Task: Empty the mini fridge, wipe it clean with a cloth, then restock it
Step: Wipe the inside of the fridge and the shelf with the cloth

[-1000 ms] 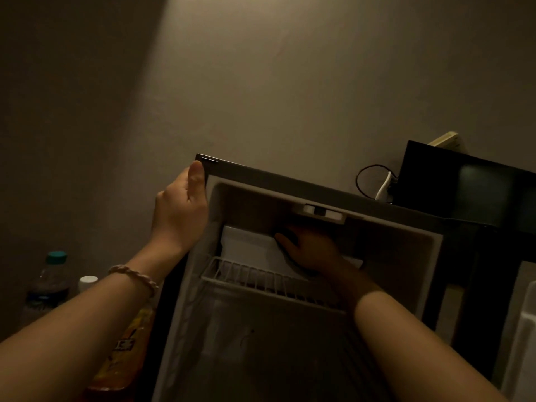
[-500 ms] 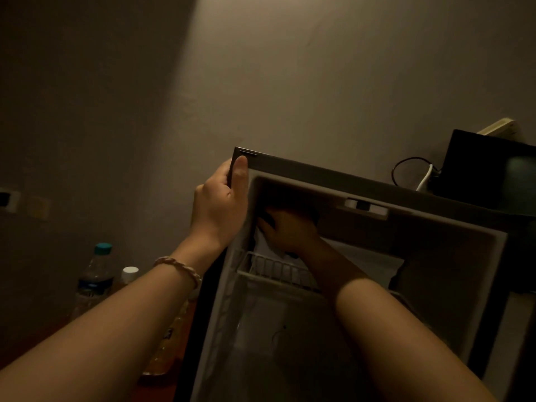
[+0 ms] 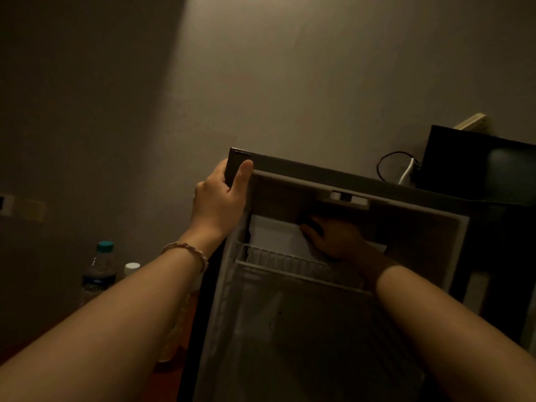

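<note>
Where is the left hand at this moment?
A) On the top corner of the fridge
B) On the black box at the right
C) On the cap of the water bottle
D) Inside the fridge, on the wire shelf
A: the left hand holds the top left corner of the mini fridge, its thumb lying on the front edge.

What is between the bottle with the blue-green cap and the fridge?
In the head view, a small white-capped bottle and the person's left forearm lie between the water bottle and the mini fridge.
</note>
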